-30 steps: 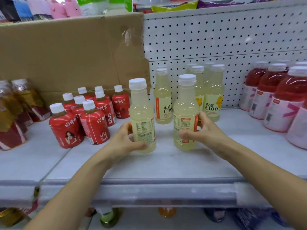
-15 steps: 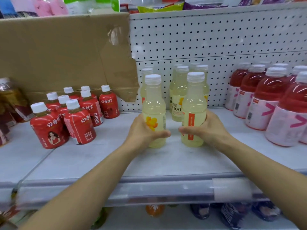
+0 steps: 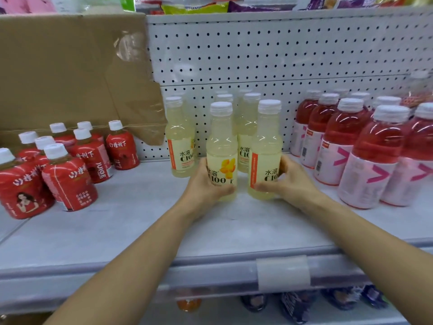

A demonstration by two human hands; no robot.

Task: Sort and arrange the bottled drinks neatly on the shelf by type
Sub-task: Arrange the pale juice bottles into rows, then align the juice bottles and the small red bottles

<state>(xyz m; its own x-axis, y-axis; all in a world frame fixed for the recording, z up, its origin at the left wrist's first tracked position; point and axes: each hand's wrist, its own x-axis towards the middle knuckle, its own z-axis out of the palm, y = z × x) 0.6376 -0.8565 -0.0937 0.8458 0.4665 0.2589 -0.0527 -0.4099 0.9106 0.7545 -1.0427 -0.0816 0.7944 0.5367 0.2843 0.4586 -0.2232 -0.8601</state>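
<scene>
Pegboard (image 3: 281,55) in white backs a pale grey shelf (image 3: 117,231), with a sheet of cardboard (image 3: 70,66) propped at ten o'clock. At the centre I see the left hand (image 3: 206,184) wrapped round the lower body of one pale yellow bottle (image 3: 221,146). The right hand (image 3: 290,181) curls round its twin (image 3: 266,141) just beside it, toward three o'clock. Both bottles stand upright on the shelf with their labels facing me. I judge the low grip is chosen so the bases stay flat and the fronts show.

Behind them, at twelve o'clock, the other yellow bottles (image 3: 179,141) stand near the pegboard, so I take these two to be forming that group's front row. Squat red juice bottles (image 3: 68,177) cluster at nine o'clock and taller pink-labelled bottles (image 3: 370,156) at three o'clock, each kind apart from the yellow. A narrow gap separates the two held bottles, and closing it would square the row.
</scene>
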